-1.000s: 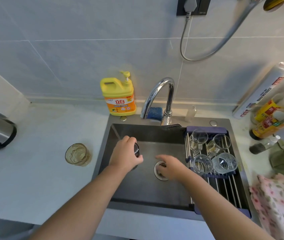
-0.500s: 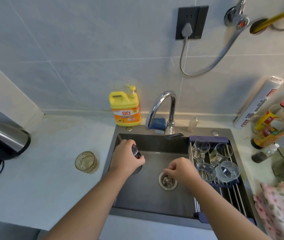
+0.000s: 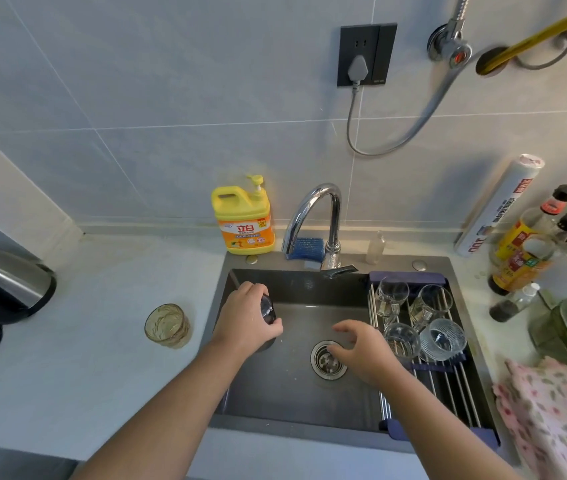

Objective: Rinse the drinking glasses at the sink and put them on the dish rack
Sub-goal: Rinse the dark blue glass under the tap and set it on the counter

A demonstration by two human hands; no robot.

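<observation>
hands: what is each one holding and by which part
The left hand grips a drinking glass round its side, over the sink. The right hand holds nothing, its fingers loosely curled above the drain.

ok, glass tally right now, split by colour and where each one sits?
clear glasses on the dish rack: 4
amber glass on the counter: 1
held glass, gripped by the left hand over the sink, tint unclear: 1
total: 6
</observation>
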